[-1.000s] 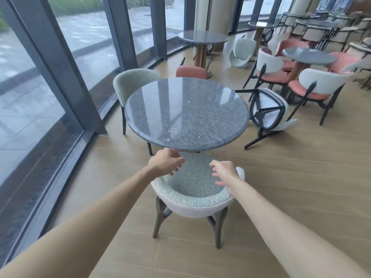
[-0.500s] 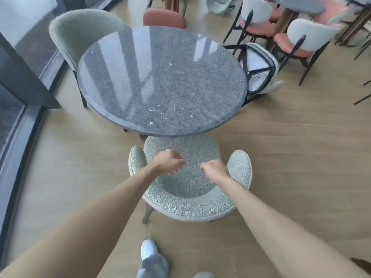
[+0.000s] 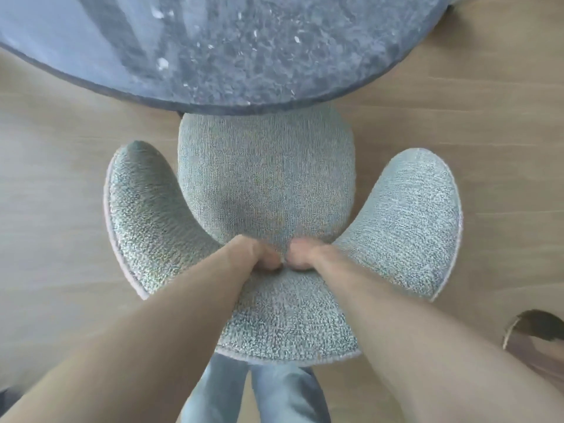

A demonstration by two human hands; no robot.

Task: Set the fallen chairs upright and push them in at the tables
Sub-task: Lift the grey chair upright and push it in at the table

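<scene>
I look straight down on a pale green upholstered chair (image 3: 265, 166) standing upright. The front of its seat is tucked under the edge of the round grey stone table (image 3: 244, 56). Its curved backrest wraps toward me with the two wings spread left and right. My left hand (image 3: 254, 254) and my right hand (image 3: 308, 254) are side by side over the inner face of the backrest, where it meets the seat. Both have their fingers curled in, almost touching each other. I see nothing held inside either fist.
My legs in blue jeans (image 3: 259, 392) stand right behind the chair's back. A dark rounded object (image 3: 537, 334) shows at the right edge. Light wood floor (image 3: 61, 209) lies on both sides of the chair.
The view has tipped down and closed in on the chair. My hands have dropped lower and come together at the backrest. The other chairs and the windows have left the view.
</scene>
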